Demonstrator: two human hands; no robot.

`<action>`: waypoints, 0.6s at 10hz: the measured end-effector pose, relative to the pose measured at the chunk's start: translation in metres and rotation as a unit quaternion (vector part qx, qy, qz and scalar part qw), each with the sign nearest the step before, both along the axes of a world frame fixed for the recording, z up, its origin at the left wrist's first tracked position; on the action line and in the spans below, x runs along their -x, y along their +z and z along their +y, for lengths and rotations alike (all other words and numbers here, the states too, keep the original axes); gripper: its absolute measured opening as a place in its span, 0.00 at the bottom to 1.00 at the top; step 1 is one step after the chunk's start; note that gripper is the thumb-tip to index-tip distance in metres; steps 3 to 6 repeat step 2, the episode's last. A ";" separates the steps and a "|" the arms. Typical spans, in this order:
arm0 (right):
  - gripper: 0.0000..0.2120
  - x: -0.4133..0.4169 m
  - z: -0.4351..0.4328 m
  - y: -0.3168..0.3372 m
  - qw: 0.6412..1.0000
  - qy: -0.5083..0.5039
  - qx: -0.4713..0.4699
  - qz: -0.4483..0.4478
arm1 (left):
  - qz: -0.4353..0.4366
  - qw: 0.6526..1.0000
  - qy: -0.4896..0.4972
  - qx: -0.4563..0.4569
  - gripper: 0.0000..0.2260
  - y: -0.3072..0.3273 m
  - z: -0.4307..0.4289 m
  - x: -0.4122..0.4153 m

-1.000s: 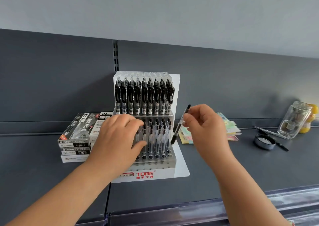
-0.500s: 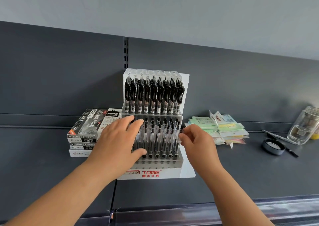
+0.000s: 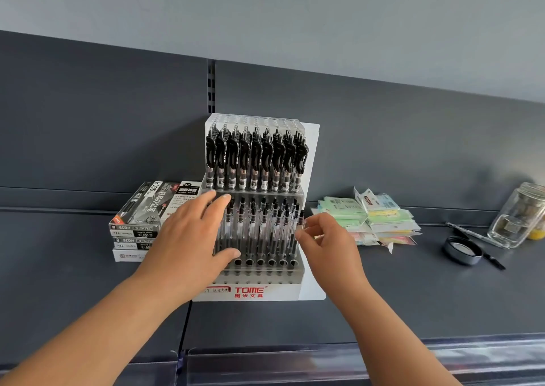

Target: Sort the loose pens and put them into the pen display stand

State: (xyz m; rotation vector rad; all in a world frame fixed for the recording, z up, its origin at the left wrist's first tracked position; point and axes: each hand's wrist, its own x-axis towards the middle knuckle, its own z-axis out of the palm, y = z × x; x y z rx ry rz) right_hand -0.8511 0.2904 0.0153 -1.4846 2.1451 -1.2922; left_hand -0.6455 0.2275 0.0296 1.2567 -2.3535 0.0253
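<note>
Left hand (image 3: 188, 238) on stand (image 3: 250, 292) — right hand (image 3: 327, 244) pinches a pen (image 3: 300, 219).

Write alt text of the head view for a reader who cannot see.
A person's right hand pinches a clear pen at the lower tier's right end of the pen display stand, while the left hand rests on its left side.

A pale grey wall (image 3: 295, 16) rises above dark grey metal back panels (image 3: 88, 120) joined at a slotted upright (image 3: 211, 87). The matching shelf (image 3: 413, 297) has a clear plastic front strip (image 3: 295, 362).
</note>
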 end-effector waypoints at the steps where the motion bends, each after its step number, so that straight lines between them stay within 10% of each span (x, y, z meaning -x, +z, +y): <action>1: 0.10 0.004 0.003 -0.005 1.000 0.009 -0.009 0.005 | 0.003 1.000 0.023 -0.018 0.40 -0.004 0.007 -0.001; 6: 0.11 0.008 0.006 -0.009 1.000 0.013 -0.002 0.019 | -0.001 0.999 0.045 -0.017 0.42 -0.011 0.014 -0.004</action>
